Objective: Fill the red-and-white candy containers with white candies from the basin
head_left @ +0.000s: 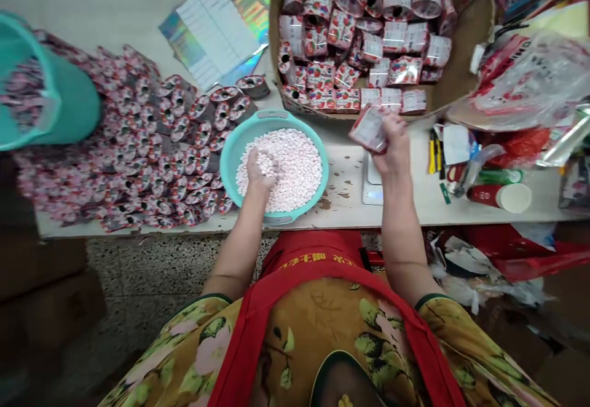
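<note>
My left hand point(261, 172) is in a turquoise basin point(227, 161), its fingers curled around some of the small white candies point(302, 170) that fill it. My right hand point(394, 139) grips a clear packet point(367, 129) with red print and a pale label, held just in front of the cardboard box. Motion blurs the fingers of both hands a little. A small silver scale point(372, 193) lies under my right forearm, which partly hides it.
Strawberry-print packets point(341, 29) fill much of a cardboard box point(474, 19). Many upright open packets point(152, 142) crowd the table's left side, beside a turquoise bucket point(74, 99). Right of my arm lie pens point(434, 152), a red paper cup point(500, 197) and plastic bags point(530, 75).
</note>
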`<state>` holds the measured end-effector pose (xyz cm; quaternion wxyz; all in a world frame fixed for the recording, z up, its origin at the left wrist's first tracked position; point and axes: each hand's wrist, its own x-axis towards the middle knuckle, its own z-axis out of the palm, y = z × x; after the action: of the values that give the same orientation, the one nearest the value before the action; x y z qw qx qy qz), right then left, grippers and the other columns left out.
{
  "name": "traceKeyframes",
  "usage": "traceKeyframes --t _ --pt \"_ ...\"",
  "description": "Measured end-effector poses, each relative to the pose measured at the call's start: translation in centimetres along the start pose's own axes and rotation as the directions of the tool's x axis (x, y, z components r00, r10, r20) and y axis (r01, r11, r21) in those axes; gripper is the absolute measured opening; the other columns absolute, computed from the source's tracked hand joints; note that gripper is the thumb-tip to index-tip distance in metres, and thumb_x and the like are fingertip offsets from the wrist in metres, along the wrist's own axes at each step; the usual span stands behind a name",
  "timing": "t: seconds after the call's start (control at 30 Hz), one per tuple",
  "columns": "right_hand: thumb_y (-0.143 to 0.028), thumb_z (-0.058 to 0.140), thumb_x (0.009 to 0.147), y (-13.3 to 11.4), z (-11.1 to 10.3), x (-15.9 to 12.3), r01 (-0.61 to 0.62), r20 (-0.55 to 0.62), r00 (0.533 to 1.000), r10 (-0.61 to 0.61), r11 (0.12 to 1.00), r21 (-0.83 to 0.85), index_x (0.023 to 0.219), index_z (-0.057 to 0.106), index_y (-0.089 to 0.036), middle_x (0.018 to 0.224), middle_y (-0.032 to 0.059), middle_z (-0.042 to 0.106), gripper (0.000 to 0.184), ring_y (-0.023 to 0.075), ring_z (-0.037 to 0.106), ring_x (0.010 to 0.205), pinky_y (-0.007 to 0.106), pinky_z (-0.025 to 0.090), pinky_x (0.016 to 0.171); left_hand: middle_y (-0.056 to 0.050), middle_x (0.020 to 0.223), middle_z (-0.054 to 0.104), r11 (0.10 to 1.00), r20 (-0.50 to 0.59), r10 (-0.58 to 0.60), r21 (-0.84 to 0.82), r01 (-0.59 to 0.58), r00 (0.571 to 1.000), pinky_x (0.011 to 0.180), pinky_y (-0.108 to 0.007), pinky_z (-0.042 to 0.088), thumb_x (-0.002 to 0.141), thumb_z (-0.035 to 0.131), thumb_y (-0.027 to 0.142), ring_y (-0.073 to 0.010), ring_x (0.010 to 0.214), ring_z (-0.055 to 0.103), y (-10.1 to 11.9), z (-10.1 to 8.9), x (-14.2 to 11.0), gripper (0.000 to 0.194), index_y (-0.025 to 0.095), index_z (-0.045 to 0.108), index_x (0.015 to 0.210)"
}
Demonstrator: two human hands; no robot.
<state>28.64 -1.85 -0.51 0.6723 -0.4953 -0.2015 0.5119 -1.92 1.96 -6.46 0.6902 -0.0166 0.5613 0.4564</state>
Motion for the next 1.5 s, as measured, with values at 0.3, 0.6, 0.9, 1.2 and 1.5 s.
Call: traceKeyframes --t 0.3,0.6,0.9,1.2,1.5 --pt "-0.030 0.077 0.064 10.4 9.6 -7.8 0.064 0.342 0.930 0.138 0.853 -0.518 0.100 0.069 -0.024 0.095 -0.0005 0.072 0.037 0.0221 0.067 0.092 0.040 0.054 0.093 0.001 0.062 0.059 0.971 0.239 0.238 -0.035 -0.237 0.941 0.046 -0.019 0.047 0.088 0.062 0.057 -0.0097 0.051 0.061 2.8 3.7 -6.5 0.042 0.018 0.058 0.076" --pt "-0.031 0.067 0.065 11.6 11.8 -8.5 0.168 0.330 0.937 0.112 0.686 -0.708 0.106 0.066 -0.024 0.103 0.0003 0.073 0.041 0.0244 0.068 0.094 0.038 0.054 0.090 0.005 0.060 0.051 0.868 0.127 0.482 0.063 -0.492 0.867 0.055 -0.022 0.047 0.084 0.066 0.059 -0.0086 0.052 0.057 1.2 4.1 -5.3 0.044 0.020 0.048 0.072" --pt "-0.031 0.069 0.069 10.4 12.5 -8.5 0.223 0.312 0.949 0.053 0.589 -0.777 0.106 0.067 -0.025 0.109 0.0026 0.074 0.038 0.0273 0.068 0.099 0.041 0.053 0.091 0.006 0.057 0.048 0.862 0.126 0.484 0.101 -0.497 0.866 0.051 -0.021 0.041 0.082 0.072 0.058 -0.0072 0.049 0.050 1.0 4.7 -4.7 0.048 0.020 0.045 0.069" --pt "-0.032 0.071 0.067 10.1 12.2 -7.9 0.192 0.280 0.958 0.066 0.579 -0.792 0.104 0.066 -0.026 0.103 0.0019 0.073 0.038 0.0277 0.067 0.096 0.042 0.053 0.089 0.007 0.057 0.046 0.852 0.185 0.488 0.113 -0.512 0.853 0.052 -0.020 0.040 0.082 0.073 0.056 -0.0064 0.050 0.050 0.9 5.5 -4.7 0.049 0.019 0.045 0.067" --pt "-0.033 0.071 0.067 9.5 11.7 -7.9 0.211 0.290 0.956 0.037 0.598 -0.773 0.102 0.067 -0.026 0.106 0.0019 0.074 0.037 0.0279 0.067 0.099 0.041 0.053 0.089 0.007 0.055 0.044 0.841 0.214 0.494 0.127 -0.526 0.843 0.050 -0.021 0.037 0.082 0.075 0.056 -0.0059 0.047 0.047 0.4 6.0 -4.9 0.047 0.019 0.048 0.067"
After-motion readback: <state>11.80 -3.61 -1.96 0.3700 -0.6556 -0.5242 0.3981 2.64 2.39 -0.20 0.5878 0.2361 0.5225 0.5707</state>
